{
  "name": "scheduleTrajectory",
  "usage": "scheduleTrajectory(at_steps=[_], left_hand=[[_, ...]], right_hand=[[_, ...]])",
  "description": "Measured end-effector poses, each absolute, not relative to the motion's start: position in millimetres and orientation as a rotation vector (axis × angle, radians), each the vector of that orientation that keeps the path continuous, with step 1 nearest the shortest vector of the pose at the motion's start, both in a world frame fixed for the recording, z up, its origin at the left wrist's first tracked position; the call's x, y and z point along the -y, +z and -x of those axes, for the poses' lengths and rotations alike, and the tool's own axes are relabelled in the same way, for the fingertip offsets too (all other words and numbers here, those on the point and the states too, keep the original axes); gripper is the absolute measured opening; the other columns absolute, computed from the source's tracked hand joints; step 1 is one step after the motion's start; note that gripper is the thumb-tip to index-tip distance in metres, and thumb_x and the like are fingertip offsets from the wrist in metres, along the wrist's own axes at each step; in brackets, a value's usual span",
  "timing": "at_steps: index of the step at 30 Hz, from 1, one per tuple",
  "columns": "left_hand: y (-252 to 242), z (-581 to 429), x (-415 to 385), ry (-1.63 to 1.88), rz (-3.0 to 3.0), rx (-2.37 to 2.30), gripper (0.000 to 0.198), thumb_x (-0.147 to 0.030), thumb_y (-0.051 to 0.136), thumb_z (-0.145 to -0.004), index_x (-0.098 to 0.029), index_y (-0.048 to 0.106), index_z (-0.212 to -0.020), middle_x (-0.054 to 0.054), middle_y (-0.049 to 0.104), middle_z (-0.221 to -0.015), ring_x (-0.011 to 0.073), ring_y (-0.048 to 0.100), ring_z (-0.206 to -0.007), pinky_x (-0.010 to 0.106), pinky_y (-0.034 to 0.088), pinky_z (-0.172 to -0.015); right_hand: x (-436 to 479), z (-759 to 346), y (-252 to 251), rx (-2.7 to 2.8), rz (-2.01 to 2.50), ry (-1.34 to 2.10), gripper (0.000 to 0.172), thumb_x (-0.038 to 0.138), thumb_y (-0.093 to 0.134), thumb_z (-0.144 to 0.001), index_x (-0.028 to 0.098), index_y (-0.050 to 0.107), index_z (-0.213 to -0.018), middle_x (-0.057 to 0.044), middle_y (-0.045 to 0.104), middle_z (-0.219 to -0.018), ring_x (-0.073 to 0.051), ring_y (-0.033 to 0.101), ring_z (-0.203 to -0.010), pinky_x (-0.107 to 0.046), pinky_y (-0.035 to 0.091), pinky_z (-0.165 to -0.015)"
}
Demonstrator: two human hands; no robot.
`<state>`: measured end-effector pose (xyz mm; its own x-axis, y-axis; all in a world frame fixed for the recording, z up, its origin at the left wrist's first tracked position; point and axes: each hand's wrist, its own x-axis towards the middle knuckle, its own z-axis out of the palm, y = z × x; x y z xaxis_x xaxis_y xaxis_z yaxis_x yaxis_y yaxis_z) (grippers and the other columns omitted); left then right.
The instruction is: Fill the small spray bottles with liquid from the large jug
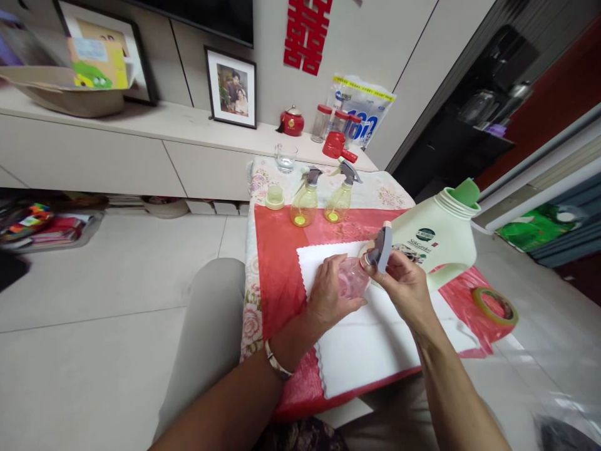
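Observation:
My left hand [328, 294] is closed around the pink see-through body of a spray bottle [353, 279], which is tilted over a white cloth [361, 351]. With thumb and fingers, my right hand [406, 282] grips the bottle's grey trigger head [382, 247] at the neck. Whether the head is screwed on tight cannot be made out. Just behind my right hand stands a big pale green jug [446, 235] with a green piece in its mouth. Two yellow spray bottles [305, 203] with grey heads stand farther back, beside a pale green cap [275, 197].
Red plastic sheeting [282, 269] covers part of the flowered tablecloth [252, 313]. A tape roll [495, 307] lies at the right. A glass cup [285, 156] stands at the back edge, before a low cabinet [188, 134] bearing jars, a red pot [292, 122] and framed pictures.

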<state>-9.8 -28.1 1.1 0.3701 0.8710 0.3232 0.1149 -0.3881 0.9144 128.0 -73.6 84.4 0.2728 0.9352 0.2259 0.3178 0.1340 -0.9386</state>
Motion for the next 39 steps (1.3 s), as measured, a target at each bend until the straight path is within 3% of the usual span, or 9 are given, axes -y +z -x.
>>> scheduleTrajectory(at_steps=[6, 11, 16, 21, 30, 39], left_hand=[[7.7, 25.0, 21.2, 1.002, -1.812, -0.836, 0.099, -0.020, 0.086, -0.058, -0.021, 0.038, -0.145, 0.016, 0.048, -0.144, 0.0372, 0.044, -0.140, 0.058, 0.037, -0.117], [31.5, 48.7, 11.7, 1.054, -1.685, -0.738, 0.054, -0.018, 0.067, -0.080, -0.022, 0.056, -0.133, 0.011, 0.059, -0.138, 0.0277, 0.054, -0.133, 0.048, 0.042, -0.116], [64.8, 51.9, 6.7, 1.144, -1.743, -0.635, 0.027, -0.021, 0.062, -0.090, -0.023, 0.070, -0.115, 0.006, 0.071, -0.116, 0.0222, 0.066, -0.113, 0.038, 0.053, -0.102], [83.5, 39.4, 11.9, 1.120, -1.813, -0.678, 0.027, -0.012, 0.062, -0.085, -0.022, 0.072, -0.107, 0.003, 0.073, -0.104, 0.0190, 0.070, -0.097, 0.032, 0.056, -0.089], [92.6, 15.6, 26.8, 1.113, -1.776, -1.032, 0.030, -0.014, 0.080, -0.070, -0.019, 0.064, -0.096, 0.004, 0.068, -0.100, 0.0231, 0.067, -0.098, 0.036, 0.054, -0.088], [78.7, 12.5, 22.7, 1.181, -1.824, -1.058, 0.018, -0.015, 0.078, -0.077, -0.020, 0.064, -0.086, -0.001, 0.062, -0.084, 0.0179, 0.063, -0.081, 0.028, 0.047, -0.073]], right_hand=[[69.5, -124.6, 75.8, 1.297, 1.401, 0.625, 0.025, 0.034, 0.080, -0.078, 0.028, 0.075, -0.102, -0.003, 0.069, -0.110, -0.020, 0.063, -0.100, -0.037, 0.051, -0.092], [67.6, -116.8, 70.3, 1.274, 1.370, 0.634, 0.024, 0.037, 0.076, -0.082, 0.026, 0.073, -0.103, -0.003, 0.072, -0.107, -0.020, 0.066, -0.097, -0.037, 0.052, -0.091], [66.6, -111.0, 68.3, 1.237, 1.345, 0.601, 0.026, 0.037, 0.077, -0.081, 0.025, 0.071, -0.103, -0.003, 0.074, -0.104, -0.021, 0.068, -0.097, -0.038, 0.054, -0.092], [64.7, -108.3, 64.0, 1.197, 1.380, 0.493, 0.026, 0.035, 0.077, -0.077, 0.023, 0.067, -0.099, -0.004, 0.073, -0.100, -0.020, 0.069, -0.095, -0.038, 0.055, -0.091], [64.2, -86.2, 49.9, 1.042, 1.484, 0.198, 0.030, 0.034, 0.075, -0.072, 0.020, 0.064, -0.096, -0.004, 0.071, -0.093, -0.022, 0.065, -0.085, -0.039, 0.051, -0.082], [66.7, -91.1, 28.2, 1.059, 1.333, 0.320, 0.035, 0.030, 0.069, -0.079, 0.021, 0.064, -0.113, -0.008, 0.068, -0.116, -0.023, 0.063, -0.109, -0.043, 0.048, -0.102]])
